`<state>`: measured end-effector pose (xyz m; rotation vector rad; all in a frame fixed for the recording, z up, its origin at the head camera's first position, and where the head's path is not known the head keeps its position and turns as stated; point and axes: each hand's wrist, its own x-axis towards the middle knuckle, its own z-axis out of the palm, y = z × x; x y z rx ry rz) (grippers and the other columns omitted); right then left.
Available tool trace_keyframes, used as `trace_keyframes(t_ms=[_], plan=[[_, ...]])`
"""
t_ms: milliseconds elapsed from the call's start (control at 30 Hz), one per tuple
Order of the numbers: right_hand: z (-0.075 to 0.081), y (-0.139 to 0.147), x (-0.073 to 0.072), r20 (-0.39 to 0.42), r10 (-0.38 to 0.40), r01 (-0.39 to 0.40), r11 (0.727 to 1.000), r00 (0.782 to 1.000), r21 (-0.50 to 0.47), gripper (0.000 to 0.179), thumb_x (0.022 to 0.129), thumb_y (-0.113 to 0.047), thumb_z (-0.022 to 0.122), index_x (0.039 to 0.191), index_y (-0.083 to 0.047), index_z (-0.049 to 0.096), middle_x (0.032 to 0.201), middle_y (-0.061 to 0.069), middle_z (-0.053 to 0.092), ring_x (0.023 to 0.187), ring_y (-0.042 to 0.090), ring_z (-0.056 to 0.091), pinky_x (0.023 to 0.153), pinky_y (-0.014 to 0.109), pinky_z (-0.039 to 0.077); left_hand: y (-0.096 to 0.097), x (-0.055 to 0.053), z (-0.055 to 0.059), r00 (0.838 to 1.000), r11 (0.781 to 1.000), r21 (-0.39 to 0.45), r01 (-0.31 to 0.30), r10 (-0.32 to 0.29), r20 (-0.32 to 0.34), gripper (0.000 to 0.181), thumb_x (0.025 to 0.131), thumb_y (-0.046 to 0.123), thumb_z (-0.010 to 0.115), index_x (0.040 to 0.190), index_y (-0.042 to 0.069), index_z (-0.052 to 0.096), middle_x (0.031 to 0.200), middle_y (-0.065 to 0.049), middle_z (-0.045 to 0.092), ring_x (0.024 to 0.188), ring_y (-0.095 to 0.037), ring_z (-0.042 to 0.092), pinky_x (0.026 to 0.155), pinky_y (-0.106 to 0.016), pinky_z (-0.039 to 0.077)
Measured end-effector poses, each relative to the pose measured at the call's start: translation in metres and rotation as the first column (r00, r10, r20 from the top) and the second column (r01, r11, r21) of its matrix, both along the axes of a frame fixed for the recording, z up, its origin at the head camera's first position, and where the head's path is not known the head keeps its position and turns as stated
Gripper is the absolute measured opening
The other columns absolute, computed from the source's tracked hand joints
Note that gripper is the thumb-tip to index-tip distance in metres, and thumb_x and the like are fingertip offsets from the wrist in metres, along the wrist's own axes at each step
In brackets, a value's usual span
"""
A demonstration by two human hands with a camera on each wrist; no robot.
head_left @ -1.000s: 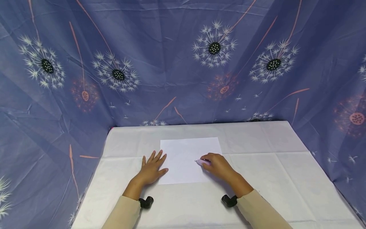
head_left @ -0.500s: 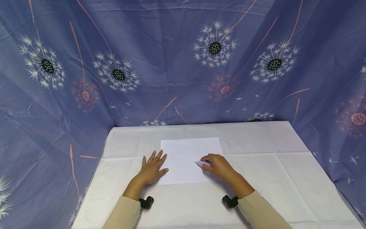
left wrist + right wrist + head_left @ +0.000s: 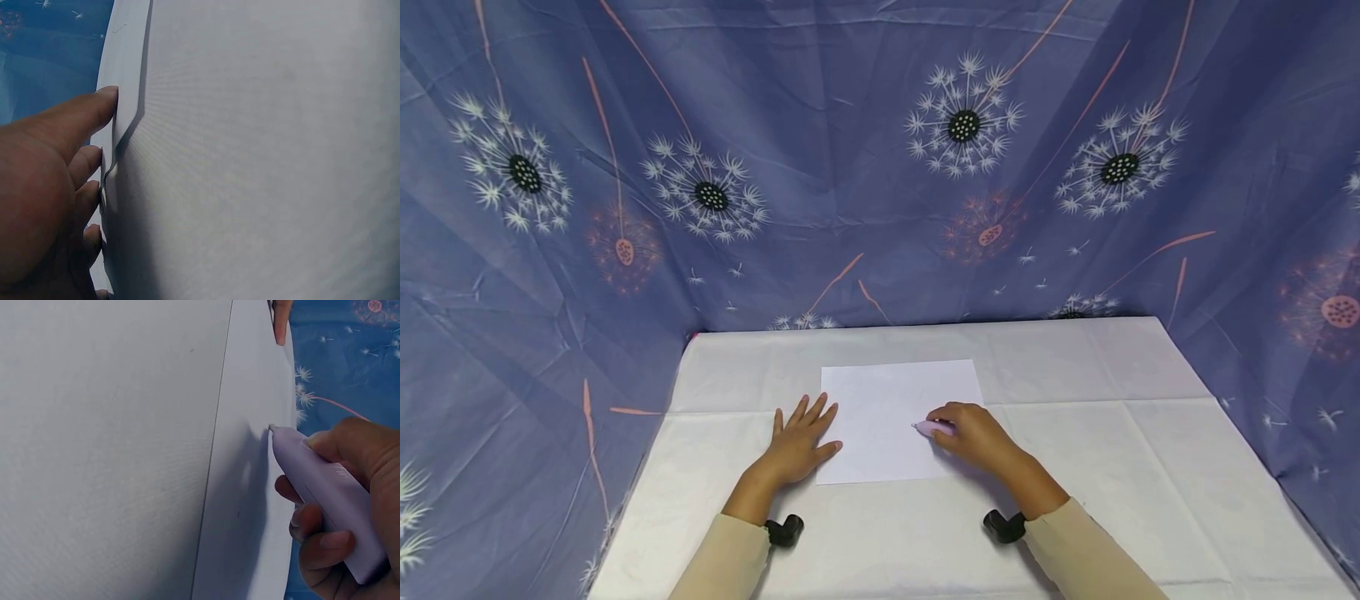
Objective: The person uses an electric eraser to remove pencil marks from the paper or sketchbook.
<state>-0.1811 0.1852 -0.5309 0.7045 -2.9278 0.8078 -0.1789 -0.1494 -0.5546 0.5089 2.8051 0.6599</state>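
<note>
A white sheet of paper (image 3: 880,417) lies on the white-covered table. My left hand (image 3: 796,450) rests with fingers spread across the paper's left edge, its thumb and some fingertips on the sheet. My right hand (image 3: 976,435) grips a chunky lavender pen-shaped tool (image 3: 331,494) with a short grey metal tip. In the right wrist view the thumb lies along the tool's top and the other fingers curl under it. The tip points left, right at the paper's surface near its middle. No mark shows on the sheet in the head view.
The white tablecloth (image 3: 1150,467) has fold creases. A blue curtain with dandelion prints (image 3: 850,167) hangs behind the table and along both sides. Black wrist cameras (image 3: 786,531) sit at both cuffs, close over the cloth.
</note>
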Motion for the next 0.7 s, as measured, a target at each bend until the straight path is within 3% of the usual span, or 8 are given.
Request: trace_keyframes(t_ms=[467,700], plan=[[-0.0028,0.0024,-0.0052,-0.016,-0.031,0.031,0.999,0.999,-0.015,0.024,0.087,-0.015,0.077,0.111,-0.012,0.076,0.098,-0.002,0.075,0.081,0.008,0.063,0.074,0.027,0.053,0.0003,0.0004,0.0028,1.0,1.0,-0.006,0.004,-0.004,-0.004,0.068,0.101,0.044,0.058,0.159,0.016,0.034,0.171,-0.008,0.017,0.159,-0.039,0.007,0.118,-0.075,-0.004],[-0.0041,0.0025,-0.0065,-0.027,-0.006,0.006,1.0,1.0,-0.008,0.022,0.087,-0.014,0.077,0.11,-0.013,0.076,0.098,-0.003,0.075,0.082,0.008,0.064,0.075,0.028,0.054,0.0008,0.0014,0.0046,1.0,1.0,-0.004,0.007,-0.007,-0.001,0.068,0.101,0.043,0.058,0.159,0.016,0.035,0.171,-0.008,0.018,0.158,-0.04,0.007,0.118,-0.075,-0.003]])
